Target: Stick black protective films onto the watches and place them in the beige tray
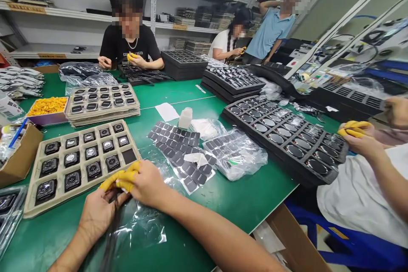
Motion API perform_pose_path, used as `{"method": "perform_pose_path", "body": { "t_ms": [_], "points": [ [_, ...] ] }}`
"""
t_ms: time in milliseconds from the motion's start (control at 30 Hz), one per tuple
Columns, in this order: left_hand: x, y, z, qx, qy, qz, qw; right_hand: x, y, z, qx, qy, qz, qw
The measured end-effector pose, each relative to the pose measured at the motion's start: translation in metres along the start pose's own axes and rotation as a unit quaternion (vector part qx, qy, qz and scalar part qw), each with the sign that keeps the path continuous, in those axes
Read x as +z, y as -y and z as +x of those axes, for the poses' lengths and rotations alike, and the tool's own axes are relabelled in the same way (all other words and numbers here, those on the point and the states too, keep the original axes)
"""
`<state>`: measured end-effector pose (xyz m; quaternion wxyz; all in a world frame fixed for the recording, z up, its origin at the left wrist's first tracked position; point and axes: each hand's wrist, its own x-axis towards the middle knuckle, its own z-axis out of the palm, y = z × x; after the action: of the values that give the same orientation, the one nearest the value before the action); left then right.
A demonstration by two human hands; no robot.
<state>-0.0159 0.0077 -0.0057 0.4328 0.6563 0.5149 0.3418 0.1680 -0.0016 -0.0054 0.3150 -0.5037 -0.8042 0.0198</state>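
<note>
My left hand (98, 210) and my right hand (145, 182) meet at the front edge of a beige tray (28, 206). Yellow finger cots cover several fingertips, which are pressed together. What they hold is mostly hidden; a small white bit shows between them. Several square black smartwatch bodies (72, 180) lie back side up in the tray's compartments. The front right compartment (129, 156), nearest my right hand, shows only its dark bottom. Blurred dark strands (111, 233) hang below my fingers, over a clear plastic sheet (140, 225).
Sheets of dark square stickers (178, 144), a white bottle (185, 118) and a bagged stack (239, 157) lie ahead. Stacked trays (103, 108) and a box of yellow finger cots (47, 108) stand at left. Black foam trays (280, 131) and a co-worker's hands (360, 136) are at right.
</note>
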Motion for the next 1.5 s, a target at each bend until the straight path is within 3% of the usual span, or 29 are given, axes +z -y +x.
{"method": "perform_pose_path", "body": {
  "t_ms": [200,300,467,600,733,867,933,967,1033,1100,1200,1267,1500],
  "points": [
    [0.002,0.001,-0.005,-0.004,0.022,-0.004,1.0,-0.002,-0.003,-0.003,-0.03,-0.027,0.081,0.996],
    [0.004,0.003,-0.007,-0.001,0.025,-0.03,0.999,-0.001,-0.003,-0.005,0.004,-0.048,0.105,0.993],
    [0.004,0.002,-0.01,0.018,0.036,-0.032,0.999,-0.003,-0.005,-0.01,-0.039,-0.021,0.085,0.995],
    [0.004,-0.001,-0.012,-0.003,0.035,-0.061,0.998,-0.003,-0.001,-0.011,0.004,-0.039,0.068,0.997],
    [0.005,0.002,-0.012,0.007,0.041,-0.064,0.997,0.0,0.002,-0.008,-0.016,-0.017,0.095,0.995],
    [0.006,0.005,-0.013,-0.004,0.015,-0.096,0.995,-0.015,-0.019,-0.003,0.101,-0.056,0.003,0.993],
    [0.005,0.005,-0.014,0.002,-0.012,-0.08,0.997,-0.03,-0.034,-0.004,0.133,-0.065,0.019,0.989],
    [0.005,0.005,-0.015,0.009,-0.023,-0.066,0.998,-0.037,-0.04,-0.006,0.136,-0.041,0.064,0.988],
    [0.004,0.004,-0.016,0.024,-0.047,-0.044,0.998,-0.044,-0.045,-0.01,0.16,0.043,0.196,0.966],
    [0.003,0.002,-0.018,0.04,-0.068,-0.023,0.997,-0.041,-0.045,-0.013,0.226,0.111,0.32,0.913],
    [0.0,-0.002,-0.019,0.054,-0.08,0.027,0.995,-0.028,-0.044,-0.013,0.314,0.084,0.427,0.844],
    [-0.001,-0.006,-0.02,0.055,-0.08,0.061,0.993,-0.022,-0.044,-0.011,0.329,0.053,0.445,0.831],
    [-0.002,-0.008,-0.023,0.073,-0.109,0.061,0.989,-0.025,-0.043,-0.006,0.332,0.034,0.428,0.84]
  ]
}}
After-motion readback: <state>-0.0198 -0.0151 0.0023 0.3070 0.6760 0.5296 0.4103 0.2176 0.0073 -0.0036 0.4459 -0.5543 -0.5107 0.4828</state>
